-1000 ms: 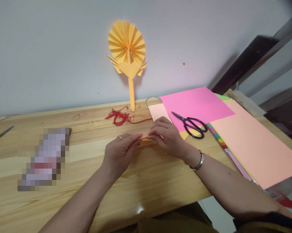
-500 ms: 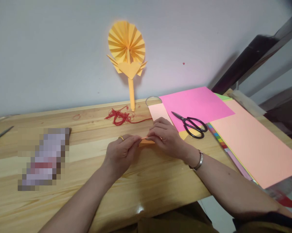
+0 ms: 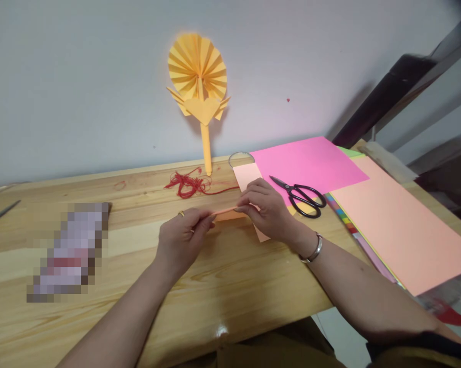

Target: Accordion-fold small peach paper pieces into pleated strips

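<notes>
A narrow folded strip of peach paper (image 3: 225, 211) stretches just above the wooden table (image 3: 222, 286) between my two hands. My left hand (image 3: 182, 237), with a ring on one finger, pinches the strip's left end. Pinching the right end is my right hand (image 3: 266, 209), a silver bracelet on its wrist. Part of a peach sheet (image 3: 247, 176) lies flat under and behind my right hand.
A yellow paper fan (image 3: 198, 82) on a stick leans on the wall, with red thread (image 3: 186, 184) at its foot. Black scissors (image 3: 301, 196) lie on a pink sheet (image 3: 310, 161). A large peach sheet (image 3: 402, 225) covers the right. A blurred packet (image 3: 71, 250) lies left.
My hands have drawn apart, so more of the folded strip shows between them. Both hands sit slightly higher and farther left than before.
</notes>
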`<action>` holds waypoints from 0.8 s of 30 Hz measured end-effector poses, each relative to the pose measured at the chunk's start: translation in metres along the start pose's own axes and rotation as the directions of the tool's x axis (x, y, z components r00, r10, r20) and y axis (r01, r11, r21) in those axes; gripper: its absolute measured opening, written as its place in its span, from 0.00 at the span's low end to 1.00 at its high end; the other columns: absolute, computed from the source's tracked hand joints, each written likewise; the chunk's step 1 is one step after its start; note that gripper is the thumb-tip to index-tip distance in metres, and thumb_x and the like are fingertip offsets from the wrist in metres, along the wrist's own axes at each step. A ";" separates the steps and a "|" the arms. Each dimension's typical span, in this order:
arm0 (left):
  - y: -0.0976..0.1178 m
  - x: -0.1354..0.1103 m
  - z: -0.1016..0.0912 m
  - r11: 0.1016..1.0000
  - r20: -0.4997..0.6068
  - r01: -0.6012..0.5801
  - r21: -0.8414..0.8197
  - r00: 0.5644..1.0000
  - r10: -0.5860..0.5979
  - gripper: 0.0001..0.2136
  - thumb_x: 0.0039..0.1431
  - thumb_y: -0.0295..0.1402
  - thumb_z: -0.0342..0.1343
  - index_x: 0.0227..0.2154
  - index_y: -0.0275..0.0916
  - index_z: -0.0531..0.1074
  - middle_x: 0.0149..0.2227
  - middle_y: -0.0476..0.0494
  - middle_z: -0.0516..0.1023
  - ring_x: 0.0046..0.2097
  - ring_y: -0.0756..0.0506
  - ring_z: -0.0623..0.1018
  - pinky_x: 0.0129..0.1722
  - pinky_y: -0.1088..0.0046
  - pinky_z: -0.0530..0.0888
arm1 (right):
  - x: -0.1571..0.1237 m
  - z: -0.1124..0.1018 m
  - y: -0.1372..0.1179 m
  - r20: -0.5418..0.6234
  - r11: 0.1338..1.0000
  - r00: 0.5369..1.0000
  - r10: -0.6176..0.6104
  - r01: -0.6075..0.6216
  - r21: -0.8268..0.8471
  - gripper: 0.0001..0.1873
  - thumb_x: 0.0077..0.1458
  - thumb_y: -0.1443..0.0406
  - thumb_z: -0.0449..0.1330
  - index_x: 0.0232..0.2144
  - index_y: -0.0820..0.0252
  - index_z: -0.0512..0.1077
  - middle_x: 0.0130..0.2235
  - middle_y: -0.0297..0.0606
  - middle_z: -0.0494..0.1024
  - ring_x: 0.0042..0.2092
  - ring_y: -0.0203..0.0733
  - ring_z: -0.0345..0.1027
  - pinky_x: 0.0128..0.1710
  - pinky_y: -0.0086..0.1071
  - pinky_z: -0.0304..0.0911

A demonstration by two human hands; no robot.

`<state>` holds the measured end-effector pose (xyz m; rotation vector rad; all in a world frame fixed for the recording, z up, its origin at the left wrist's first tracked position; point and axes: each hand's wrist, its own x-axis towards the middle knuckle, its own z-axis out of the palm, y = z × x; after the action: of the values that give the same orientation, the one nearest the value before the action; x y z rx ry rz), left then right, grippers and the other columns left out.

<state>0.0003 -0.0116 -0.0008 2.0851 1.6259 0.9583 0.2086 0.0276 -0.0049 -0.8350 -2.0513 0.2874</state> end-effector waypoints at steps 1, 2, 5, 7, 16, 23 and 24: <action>0.000 0.000 0.000 1.000 -0.002 0.007 0.000 1.000 -0.007 0.08 0.57 0.38 0.52 0.33 0.44 0.75 0.25 0.53 0.78 0.28 0.50 0.77 0.30 0.75 0.70 | 0.001 -0.001 0.000 -0.004 1.000 1.000 0.005 -0.005 0.003 0.07 0.55 0.68 0.57 0.25 0.60 0.69 0.27 0.38 0.73 0.36 0.41 0.61 0.36 0.36 0.62; 0.001 0.000 -0.001 1.000 -0.007 0.009 -0.001 1.000 -0.009 0.08 0.57 0.38 0.52 0.33 0.44 0.75 0.25 0.53 0.78 0.28 0.50 0.77 0.30 0.76 0.70 | 0.001 -0.001 0.000 -0.005 1.000 1.000 0.011 -0.011 0.006 0.07 0.55 0.68 0.57 0.25 0.60 0.69 0.27 0.38 0.73 0.36 0.41 0.61 0.36 0.36 0.62; 0.001 -0.001 -0.002 1.000 -0.031 -0.002 0.005 1.000 0.002 0.08 0.56 0.37 0.53 0.33 0.43 0.75 0.24 0.53 0.78 0.27 0.50 0.76 0.30 0.76 0.69 | 0.002 -0.002 -0.001 0.002 1.000 1.000 0.021 -0.021 0.020 0.07 0.55 0.68 0.58 0.25 0.59 0.69 0.27 0.37 0.73 0.35 0.41 0.61 0.36 0.36 0.62; 0.002 -0.002 -0.002 1.000 -0.045 -0.017 0.015 0.999 0.017 0.07 0.56 0.37 0.53 0.31 0.43 0.75 0.23 0.53 0.77 0.26 0.50 0.75 0.29 0.76 0.68 | 0.002 -0.002 -0.003 0.000 0.999 1.000 0.025 -0.025 0.034 0.06 0.54 0.68 0.58 0.25 0.59 0.69 0.27 0.37 0.73 0.35 0.41 0.61 0.36 0.36 0.62; 0.004 0.002 0.000 0.980 -0.046 0.029 -0.196 0.998 -0.039 0.06 0.55 0.37 0.56 0.31 0.41 0.75 0.29 0.50 0.74 0.28 0.52 0.71 0.27 0.77 0.67 | 0.002 -0.003 -0.004 0.001 0.997 0.998 0.057 -0.057 0.046 0.06 0.53 0.69 0.59 0.25 0.59 0.69 0.26 0.36 0.72 0.35 0.41 0.60 0.35 0.35 0.62; 0.015 0.003 -0.003 0.941 -0.045 0.215 -0.260 0.971 -0.234 0.07 0.48 0.38 0.61 0.28 0.41 0.77 0.21 0.53 0.68 0.24 0.53 0.65 0.23 0.79 0.64 | 0.002 -0.003 -0.004 -0.022 0.997 0.998 0.064 -0.063 0.048 0.06 0.53 0.69 0.59 0.24 0.59 0.69 0.25 0.36 0.72 0.35 0.41 0.61 0.34 0.36 0.62; 0.017 0.003 -0.003 0.913 -0.015 0.274 -0.302 0.956 -0.292 0.07 0.48 0.38 0.61 0.28 0.41 0.77 0.20 0.54 0.67 0.22 0.54 0.65 0.22 0.79 0.63 | 0.002 -0.002 -0.004 -0.026 0.997 0.997 0.068 -0.067 0.049 0.06 0.53 0.69 0.59 0.24 0.59 0.69 0.25 0.36 0.72 0.35 0.41 0.61 0.34 0.36 0.62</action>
<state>0.0108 -0.0144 0.0124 1.5852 1.6386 1.0941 0.2079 0.0259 0.0000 -0.8747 -1.9851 0.3594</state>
